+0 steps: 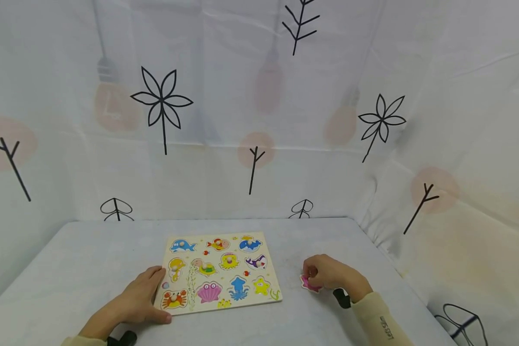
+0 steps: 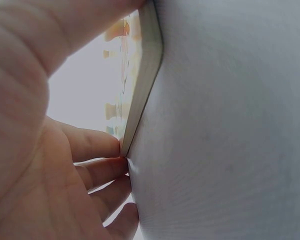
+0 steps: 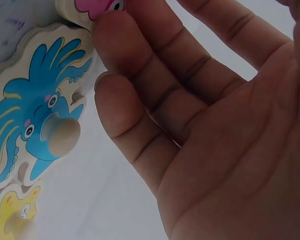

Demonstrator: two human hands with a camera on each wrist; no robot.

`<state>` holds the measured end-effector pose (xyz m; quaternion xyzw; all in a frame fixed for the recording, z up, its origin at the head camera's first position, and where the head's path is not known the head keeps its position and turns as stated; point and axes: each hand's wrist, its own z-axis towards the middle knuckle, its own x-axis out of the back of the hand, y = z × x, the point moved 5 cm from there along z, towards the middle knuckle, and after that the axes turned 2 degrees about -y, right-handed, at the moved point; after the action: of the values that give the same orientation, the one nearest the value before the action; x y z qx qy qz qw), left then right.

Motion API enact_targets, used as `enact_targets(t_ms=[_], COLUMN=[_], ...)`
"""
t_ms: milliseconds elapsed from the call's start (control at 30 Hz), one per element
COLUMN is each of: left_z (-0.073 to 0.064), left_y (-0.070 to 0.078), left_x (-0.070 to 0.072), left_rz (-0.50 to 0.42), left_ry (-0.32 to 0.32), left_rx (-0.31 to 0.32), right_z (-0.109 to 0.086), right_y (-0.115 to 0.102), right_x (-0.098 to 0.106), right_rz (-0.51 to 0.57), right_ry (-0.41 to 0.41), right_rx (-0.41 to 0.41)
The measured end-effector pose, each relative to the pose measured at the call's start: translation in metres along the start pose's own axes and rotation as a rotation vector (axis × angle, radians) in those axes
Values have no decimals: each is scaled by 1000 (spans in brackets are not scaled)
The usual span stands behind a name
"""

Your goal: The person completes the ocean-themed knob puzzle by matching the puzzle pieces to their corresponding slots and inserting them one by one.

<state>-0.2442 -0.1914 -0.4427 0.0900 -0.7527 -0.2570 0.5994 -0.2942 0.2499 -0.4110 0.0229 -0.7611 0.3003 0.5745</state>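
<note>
A wooden peg puzzle board (image 1: 184, 310) with sea animals lies on the table. My left hand (image 1: 140, 298) rests at its left front corner, fingers along the left edge and thumb at the front edge; in the left wrist view the fingertips (image 2: 115, 167) touch the board's side. Right of the board, my right hand (image 1: 330, 275) curls down over a pink shell puzzle piece (image 1: 310, 284), pinching it at the top. The right wrist view shows a blue squid piece (image 3: 35, 110) and a yellow starfish piece (image 3: 22, 210), both knobbed, beside my fingers; my right hand hides them from the head view.
Knobbed pieces such as the crab (image 1: 174, 299), turtle (image 1: 205, 268) and whale (image 1: 250, 245) sit in the board. The shell (image 1: 209, 292), squid (image 1: 238, 288) and starfish (image 1: 261, 286) pictures there show no knobs. A white patterned curtain (image 1: 225, 120) stands behind the white-covered table (image 1: 95, 250).
</note>
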Motion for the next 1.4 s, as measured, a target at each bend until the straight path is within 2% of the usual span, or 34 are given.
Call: enact_targets(t_ms=[433,733,1033,1400], left_z=[-2,-2,-1,-1], left_y=[2,1,1,0], left_x=[1,2,1,1], left_rz=[-1,-1,-10,-13], left_ry=[-1,-9,-14,-4], left_rx=[10,13,6,-8], right_z=[0,6,20,43], right_y=[-3,-7,-29,-65], right_x=[-1,-2,-7,-14], right_rz=[16,52,9,-45], right_ry=[-8,26,23,8], right_rx=[32,50,44,89])
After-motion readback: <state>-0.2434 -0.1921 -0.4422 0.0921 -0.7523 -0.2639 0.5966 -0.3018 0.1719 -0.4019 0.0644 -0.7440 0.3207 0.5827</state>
